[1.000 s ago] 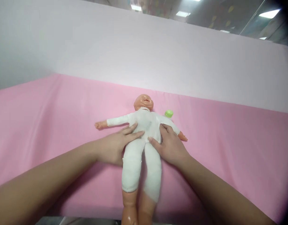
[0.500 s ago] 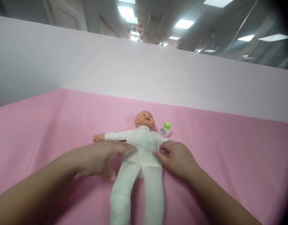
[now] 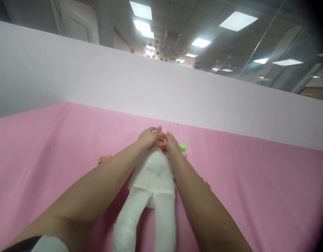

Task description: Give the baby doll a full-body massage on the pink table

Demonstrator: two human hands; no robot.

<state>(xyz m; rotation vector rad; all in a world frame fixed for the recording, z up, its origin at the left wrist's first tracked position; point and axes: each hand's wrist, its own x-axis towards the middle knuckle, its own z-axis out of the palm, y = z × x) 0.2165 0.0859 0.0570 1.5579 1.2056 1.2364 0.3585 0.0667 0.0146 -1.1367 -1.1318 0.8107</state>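
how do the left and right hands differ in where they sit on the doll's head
The left hand reaches farther, its fingers stretched over the top of the doll's head; the right hand sits lower, against the side of the face. The right hand is next to the green-capped bottle; the left hand is across the head from it. Both touch the head.

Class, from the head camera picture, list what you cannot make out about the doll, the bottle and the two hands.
Doll's head: head view, mostly covered by the left hand and right hand.
Bottle: only its green cap shows; the right hand hides the rest.
Doll's feet: cut off by the bottom edge.
Doll's arms: largely under the person's forearms.
Grip on the head: clasping or resting, cannot tell.
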